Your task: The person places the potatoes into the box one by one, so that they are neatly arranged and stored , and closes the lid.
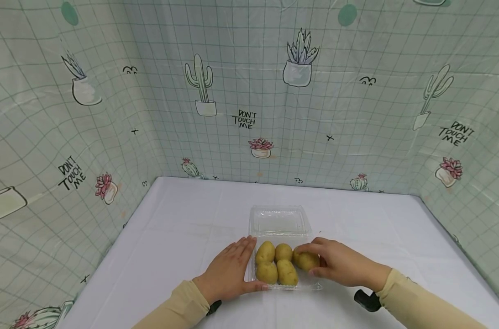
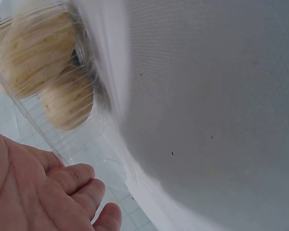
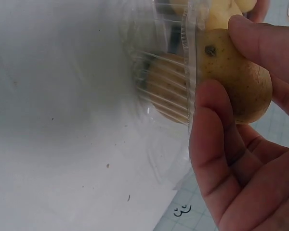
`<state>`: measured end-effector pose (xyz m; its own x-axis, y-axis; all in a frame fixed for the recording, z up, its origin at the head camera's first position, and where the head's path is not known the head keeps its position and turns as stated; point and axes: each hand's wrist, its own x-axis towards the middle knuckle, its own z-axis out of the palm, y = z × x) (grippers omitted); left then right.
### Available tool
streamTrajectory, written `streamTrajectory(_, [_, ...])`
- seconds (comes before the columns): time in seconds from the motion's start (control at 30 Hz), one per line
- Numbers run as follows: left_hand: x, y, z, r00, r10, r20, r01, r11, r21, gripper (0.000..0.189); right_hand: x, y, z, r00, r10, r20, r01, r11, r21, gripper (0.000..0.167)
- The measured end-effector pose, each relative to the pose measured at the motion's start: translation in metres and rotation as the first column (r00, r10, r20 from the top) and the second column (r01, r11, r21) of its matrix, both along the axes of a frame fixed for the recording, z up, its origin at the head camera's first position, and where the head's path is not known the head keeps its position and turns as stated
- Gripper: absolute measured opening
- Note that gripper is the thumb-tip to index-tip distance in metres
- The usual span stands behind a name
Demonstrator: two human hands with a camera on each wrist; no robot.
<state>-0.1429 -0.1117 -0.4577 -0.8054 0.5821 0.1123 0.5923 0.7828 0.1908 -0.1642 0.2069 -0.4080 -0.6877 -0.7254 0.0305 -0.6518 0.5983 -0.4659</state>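
A clear plastic clamshell box stands on the table with several yellow potatoes inside. My right hand pinches a potato between thumb and fingers at the box's right side. In the right wrist view, this potato is above the rim, while another potato shows through the ribbed wall below it. My left hand lies along the box's left side, fingers extended and thumb at the front edge. The left wrist view shows its fingers beside the clear wall, with potatoes behind the plastic.
The box's clear lid lies folded back behind the potatoes. A white cloth covers the table. Patterned curtains stand at the back and both sides. Dark wrist devices show beneath the sleeves.
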Motion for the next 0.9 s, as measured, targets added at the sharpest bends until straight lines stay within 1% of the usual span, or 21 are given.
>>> streamTrajectory(0.17, [0.0002, 0.0002, 0.0007, 1.000, 0.002, 0.003, -0.002, 1.000, -0.005, 0.110, 0.0027, -0.0016, -0.0015, 1.000, -0.004, -0.026, 0.004, 1.000, 0.026, 0.049])
streamTrajectory(0.4, [-0.0002, 0.0005, -0.0002, 1.000, 0.008, 0.009, -0.008, 1.000, -0.009, 0.111, 0.0055, -0.0031, -0.0071, 1.000, -0.024, -0.019, 0.026, 0.996, 0.083, 0.050])
streamTrajectory(0.63, [-0.0005, 0.0004, -0.0009, 1.000, -0.001, -0.003, 0.001, 1.000, -0.001, 0.110, 0.0061, -0.0046, -0.0086, 0.999, -0.027, -0.029, 0.030, 0.993, 0.111, 0.050])
streamTrajectory(0.9, [-0.0008, -0.0006, -0.0022, 1.000, 0.000, -0.003, 0.000, 1.000, -0.003, 0.112, 0.0067, -0.0052, -0.0081, 0.999, -0.014, 0.035, 0.010, 0.995, 0.100, 0.048])
